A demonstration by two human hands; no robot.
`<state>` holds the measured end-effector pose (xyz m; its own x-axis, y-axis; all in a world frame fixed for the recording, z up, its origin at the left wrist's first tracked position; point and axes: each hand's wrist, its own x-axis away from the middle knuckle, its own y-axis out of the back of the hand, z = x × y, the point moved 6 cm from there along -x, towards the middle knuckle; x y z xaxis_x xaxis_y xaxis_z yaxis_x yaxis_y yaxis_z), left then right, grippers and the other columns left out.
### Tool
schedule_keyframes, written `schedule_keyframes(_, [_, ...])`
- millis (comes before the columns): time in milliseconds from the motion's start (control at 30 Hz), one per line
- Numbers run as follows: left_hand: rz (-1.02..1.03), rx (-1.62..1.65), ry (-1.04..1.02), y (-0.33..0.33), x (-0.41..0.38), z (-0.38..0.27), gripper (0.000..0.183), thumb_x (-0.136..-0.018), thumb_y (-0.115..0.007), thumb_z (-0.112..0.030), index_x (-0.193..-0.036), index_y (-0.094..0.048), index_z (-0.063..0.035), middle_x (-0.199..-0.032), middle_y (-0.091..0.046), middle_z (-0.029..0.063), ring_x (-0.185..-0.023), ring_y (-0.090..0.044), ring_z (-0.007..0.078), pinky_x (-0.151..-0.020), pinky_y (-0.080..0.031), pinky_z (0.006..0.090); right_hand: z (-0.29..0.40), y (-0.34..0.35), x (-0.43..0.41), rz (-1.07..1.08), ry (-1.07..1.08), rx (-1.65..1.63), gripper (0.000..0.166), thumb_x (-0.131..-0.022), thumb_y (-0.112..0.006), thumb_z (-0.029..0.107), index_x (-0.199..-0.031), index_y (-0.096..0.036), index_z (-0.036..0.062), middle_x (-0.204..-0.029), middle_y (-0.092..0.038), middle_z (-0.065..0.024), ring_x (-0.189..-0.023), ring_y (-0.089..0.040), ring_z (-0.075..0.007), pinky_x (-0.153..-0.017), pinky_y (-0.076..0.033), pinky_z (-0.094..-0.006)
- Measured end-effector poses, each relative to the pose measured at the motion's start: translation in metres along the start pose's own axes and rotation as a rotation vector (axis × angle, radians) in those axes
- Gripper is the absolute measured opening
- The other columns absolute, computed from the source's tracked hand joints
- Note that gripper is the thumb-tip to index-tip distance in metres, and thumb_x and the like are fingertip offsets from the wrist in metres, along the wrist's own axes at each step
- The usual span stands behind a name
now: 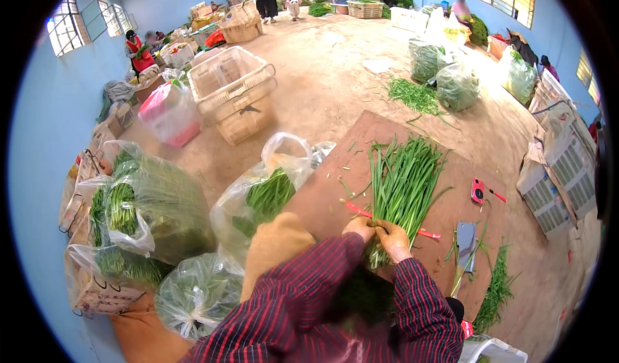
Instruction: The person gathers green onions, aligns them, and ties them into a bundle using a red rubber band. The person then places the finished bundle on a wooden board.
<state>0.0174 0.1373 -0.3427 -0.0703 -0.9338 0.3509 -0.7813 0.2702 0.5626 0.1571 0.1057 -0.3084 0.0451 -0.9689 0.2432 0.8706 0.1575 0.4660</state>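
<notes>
A bundle of long green garlic chives [406, 184] lies on a reddish-brown board [333, 189], cut ends towards me. Both hands meet on the bundle near those ends. My left hand [360, 227] bends over its left side, fingertips pinched inward. From the right, my right hand [392, 241] presses its thumb and fingers against the same spot. A flat red strip [429, 234] runs beneath the bundle, one end sticking out on each side. Whether the fingertips also grip part of the strip is hidden. Right of the chives rests a cleaver-like knife [466, 239] with a broad grey blade.
A small red device [478, 190] sits on the board's right side. Loose green trimmings [497, 285] lie by its right edge. Plastic bags of greens [169, 208] crowd the left. Stacked plastic crates [242, 106] stand on the floor ahead. Several people are farther back.
</notes>
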Motion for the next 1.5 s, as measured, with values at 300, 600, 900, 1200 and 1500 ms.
schedule_keyframes(300, [0.029,0.111,0.013,-0.002,-0.003,0.008,0.026,-0.078,-0.071,-0.028,-0.093,-0.074,-0.0065,-0.088,-0.073,0.0121,-0.083,-0.068,0.0236,-0.078,-0.052,0.0369,-0.009,-0.006,-0.003,0.014,0.012,-0.214,0.035,-0.097,-0.055,0.011,-0.130,-0.057,-0.0024,-0.101,-0.069,-0.0110,-0.077,-0.066,-0.0140,-0.062,-0.054,-0.0251])
schedule_keyframes(600, [-0.204,0.295,-0.160,-0.001,0.024,-0.003,0.029,-0.083,-0.071,-0.027,-0.103,-0.070,-0.0044,-0.092,-0.071,0.0123,-0.087,-0.067,0.0222,-0.081,-0.052,0.0360,-0.012,0.001,-0.002,-0.130,-0.032,-0.424,0.034,-0.091,-0.069,0.015,-0.118,-0.061,-0.0046,-0.087,-0.066,-0.0072,-0.068,-0.059,-0.0122,-0.056,-0.049,-0.0242])
schedule_keyframes(900, [-0.099,0.191,-0.209,-0.007,0.023,-0.005,0.030,-0.087,-0.065,-0.025,-0.108,-0.071,-0.0053,-0.095,-0.071,0.0137,-0.088,-0.068,0.0213,-0.083,-0.052,0.0350,-0.020,0.003,0.004,-0.200,0.069,-0.470,0.021,-0.090,-0.069,0.014,-0.101,-0.070,-0.0036,-0.083,-0.069,-0.0039,-0.064,-0.058,-0.0084,-0.058,-0.047,-0.0208])
schedule_keyframes(1200, [-0.051,0.042,-0.325,-0.011,-0.017,0.010,0.022,-0.076,-0.071,-0.024,-0.092,-0.076,-0.0087,-0.082,-0.072,0.0130,-0.077,-0.070,0.0220,-0.073,-0.055,0.0376,0.032,0.006,0.059,-0.187,0.464,0.346,0.027,-0.089,-0.066,0.035,-0.091,-0.072,0.0093,-0.081,-0.066,-0.0130,-0.075,-0.064,-0.0335,-0.064,-0.049,-0.0428])
schedule_keyframes(1500, [0.037,0.026,-0.280,-0.011,-0.006,-0.006,0.023,-0.078,-0.073,-0.017,-0.098,-0.075,-0.0055,-0.090,-0.074,0.0106,-0.085,-0.069,0.0194,-0.083,-0.053,0.0325,0.027,-0.046,0.144,0.483,0.588,0.571,0.023,-0.081,-0.070,0.030,-0.098,-0.074,0.0143,-0.088,-0.071,-0.0058,-0.082,-0.068,-0.0284,-0.073,-0.054,-0.0400])
